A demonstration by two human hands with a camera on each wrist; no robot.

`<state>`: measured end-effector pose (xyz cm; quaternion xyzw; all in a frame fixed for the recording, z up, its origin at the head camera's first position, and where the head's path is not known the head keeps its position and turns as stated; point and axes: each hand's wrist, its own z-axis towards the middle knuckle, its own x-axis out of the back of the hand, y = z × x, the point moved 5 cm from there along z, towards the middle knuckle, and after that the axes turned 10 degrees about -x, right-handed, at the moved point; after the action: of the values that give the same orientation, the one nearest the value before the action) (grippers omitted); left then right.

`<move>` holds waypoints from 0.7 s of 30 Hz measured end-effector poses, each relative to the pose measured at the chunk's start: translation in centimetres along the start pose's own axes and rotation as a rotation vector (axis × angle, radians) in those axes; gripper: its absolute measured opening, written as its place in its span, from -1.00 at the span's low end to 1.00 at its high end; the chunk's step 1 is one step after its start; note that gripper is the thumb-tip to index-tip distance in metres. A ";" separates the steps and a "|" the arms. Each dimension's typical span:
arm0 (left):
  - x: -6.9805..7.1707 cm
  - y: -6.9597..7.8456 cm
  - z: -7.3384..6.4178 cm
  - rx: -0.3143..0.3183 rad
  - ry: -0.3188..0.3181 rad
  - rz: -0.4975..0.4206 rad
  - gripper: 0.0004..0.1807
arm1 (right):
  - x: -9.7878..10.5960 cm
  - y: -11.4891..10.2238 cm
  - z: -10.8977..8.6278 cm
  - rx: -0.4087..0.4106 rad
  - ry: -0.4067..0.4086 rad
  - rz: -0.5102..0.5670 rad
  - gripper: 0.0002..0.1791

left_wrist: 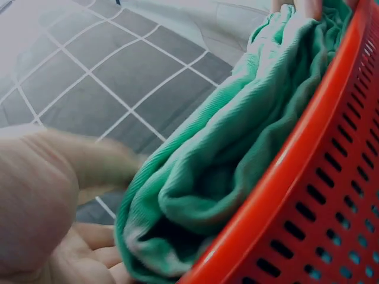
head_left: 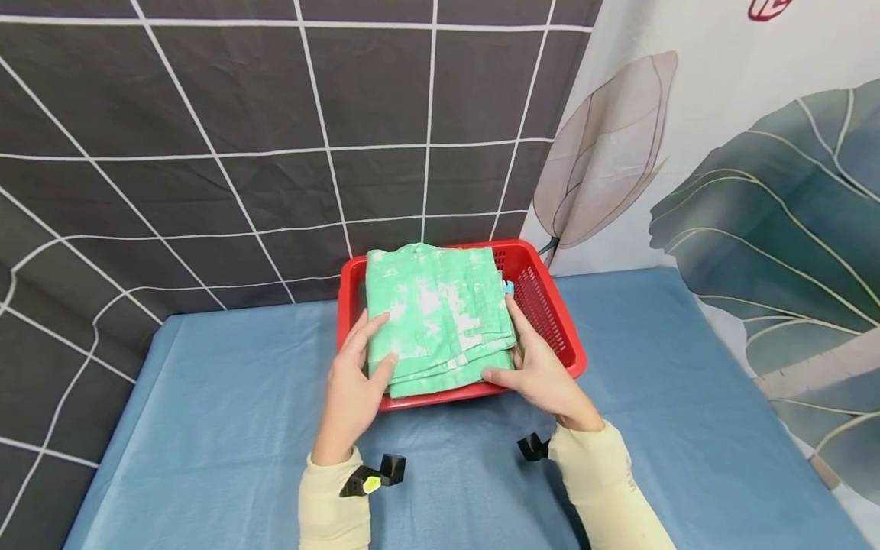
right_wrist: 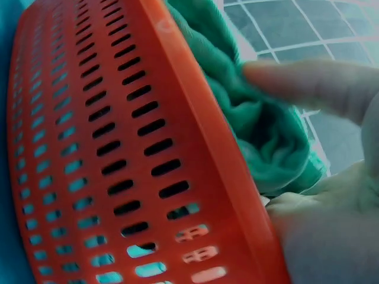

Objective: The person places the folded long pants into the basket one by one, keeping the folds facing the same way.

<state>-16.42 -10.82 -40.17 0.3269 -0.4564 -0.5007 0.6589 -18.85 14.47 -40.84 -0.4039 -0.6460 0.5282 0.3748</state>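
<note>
A folded green garment (head_left: 436,313) with white patches lies in layers in a red plastic basket (head_left: 560,321), rising above its front rim. At its left side my left hand (head_left: 354,378) holds the edge, thumb and forefinger over the top, other fingers down the side. My right hand (head_left: 543,374) grips the lower right corner, thumb at the front edge and fingers partly hidden inside the basket. The left wrist view shows the folds (left_wrist: 225,171) between thumb and fingers. Rolled folds (right_wrist: 260,136) show beside the right thumb in the right wrist view.
The basket stands on a blue cloth-covered table (head_left: 227,412), near its back edge. Behind rises a dark curtain (head_left: 261,99) with white grid lines. A white leaf-patterned curtain (head_left: 715,252) hangs at the right. A small light-blue item (head_left: 508,287) sits beside the garment.
</note>
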 end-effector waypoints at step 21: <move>-0.9 -0.3 -0.1 0.051 -0.225 0.391 -0.19 | -0.5 -0.5 -0.2 -0.027 0.198 -0.617 0.15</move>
<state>-16.49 -10.08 -40.68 0.1905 -0.5942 -0.3851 0.6799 -18.56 13.97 -40.34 -0.2436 -0.7053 0.3391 0.5729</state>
